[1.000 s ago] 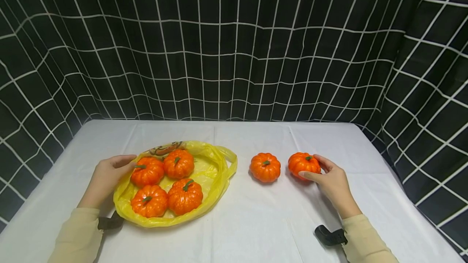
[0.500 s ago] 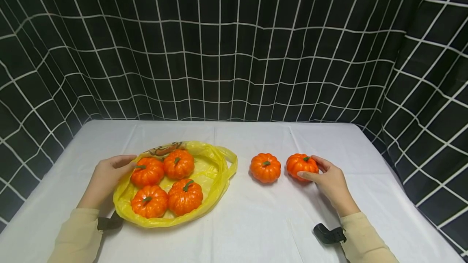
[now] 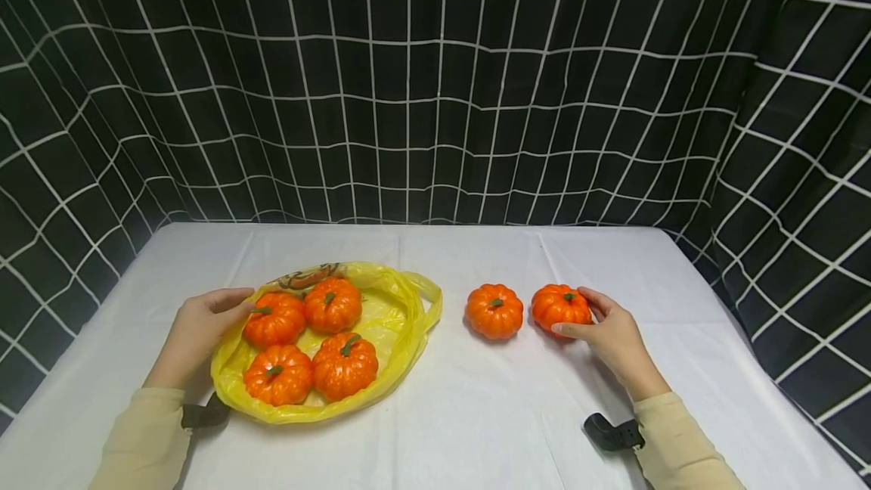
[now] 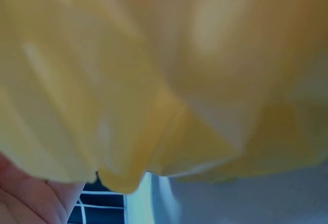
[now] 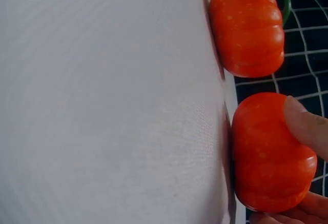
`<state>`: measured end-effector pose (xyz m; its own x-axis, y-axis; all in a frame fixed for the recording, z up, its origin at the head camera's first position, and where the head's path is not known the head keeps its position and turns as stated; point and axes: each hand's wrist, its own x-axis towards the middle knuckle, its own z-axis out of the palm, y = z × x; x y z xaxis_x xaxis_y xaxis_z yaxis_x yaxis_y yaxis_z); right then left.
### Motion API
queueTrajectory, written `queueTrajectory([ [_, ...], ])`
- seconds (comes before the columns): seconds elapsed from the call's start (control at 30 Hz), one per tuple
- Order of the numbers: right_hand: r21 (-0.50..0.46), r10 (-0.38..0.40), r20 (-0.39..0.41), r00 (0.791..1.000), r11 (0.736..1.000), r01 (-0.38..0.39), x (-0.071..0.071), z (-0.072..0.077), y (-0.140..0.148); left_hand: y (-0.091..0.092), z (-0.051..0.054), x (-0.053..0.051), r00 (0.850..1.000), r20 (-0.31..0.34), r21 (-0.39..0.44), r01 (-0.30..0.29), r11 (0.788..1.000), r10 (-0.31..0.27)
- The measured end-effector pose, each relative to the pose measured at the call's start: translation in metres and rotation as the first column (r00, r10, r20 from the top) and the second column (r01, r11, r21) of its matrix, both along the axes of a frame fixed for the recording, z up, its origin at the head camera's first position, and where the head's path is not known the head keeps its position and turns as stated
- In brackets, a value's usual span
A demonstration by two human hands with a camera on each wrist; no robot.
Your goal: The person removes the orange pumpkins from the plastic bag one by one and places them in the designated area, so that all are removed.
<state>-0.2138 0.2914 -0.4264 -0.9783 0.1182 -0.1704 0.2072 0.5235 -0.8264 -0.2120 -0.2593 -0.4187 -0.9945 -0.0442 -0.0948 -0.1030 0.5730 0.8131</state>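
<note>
My right hand (image 3: 615, 335) holds a small orange pumpkin (image 3: 554, 307) between thumb and fingers, low at the table. In the right wrist view, the thumb lies on one side of this pumpkin (image 5: 266, 152) and fingers on the other. Just left of it sits a second pumpkin (image 3: 494, 312), untouched. My left hand (image 3: 200, 327) is at the left rim of a yellow plastic bag (image 3: 398, 339), thumb and fingers around the rim, fingertips partly hidden. The bag lies spread wide with several pumpkins (image 3: 345, 369) inside. Yellow plastic (image 4: 154, 80) fills most of the left wrist view.
A white cloth (image 3: 463, 422) covers the table. Black curtain with a white grid (image 3: 435, 97) stands behind and at both sides. One bag handle (image 3: 429, 297) loops out toward the loose pumpkins. A dark wrist mount (image 3: 612, 435) sits on the right forearm.
My right hand has shifted slightly left with the pumpkin, bringing it closer to the second pumpkin. The left hand and the bag look unchanged.
</note>
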Motion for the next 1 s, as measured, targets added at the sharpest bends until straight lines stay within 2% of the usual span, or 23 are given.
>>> queueTrajectory([
  [0.23, -0.015, 0.017, 0.022, 1.000, 1.000, -0.017, 0.002, -0.001, 0.002, -0.001, -0.003, 0.000, 1.000, 0.000, 0.013, 0.001, 1.000, -0.001],
  [0.33, -0.029, 0.013, 0.008, 1.000, 1.000, -0.013, 0.003, 0.001, 0.003, -0.001, -0.004, 0.000, 1.000, 0.000, 0.013, 0.002, 1.000, -0.002],
  [0.63, -0.034, 0.003, -0.031, 1.000, 0.999, -0.004, 0.014, 0.017, -0.005, -0.001, -0.001, 0.003, 1.000, 0.005, 0.006, 0.001, 1.000, -0.001],
  [0.77, -0.070, -0.003, -0.089, 0.996, 0.998, -0.004, 0.022, 0.027, -0.015, -0.001, -0.001, 0.002, 1.000, 0.000, 0.014, 0.003, 1.000, -0.003],
  [1.0, -0.085, 0.037, -0.179, 0.983, 0.995, -0.053, 0.033, 0.041, -0.034, -0.001, 0.000, 0.001, 1.000, 0.010, 0.012, 0.003, 1.000, -0.003],
])
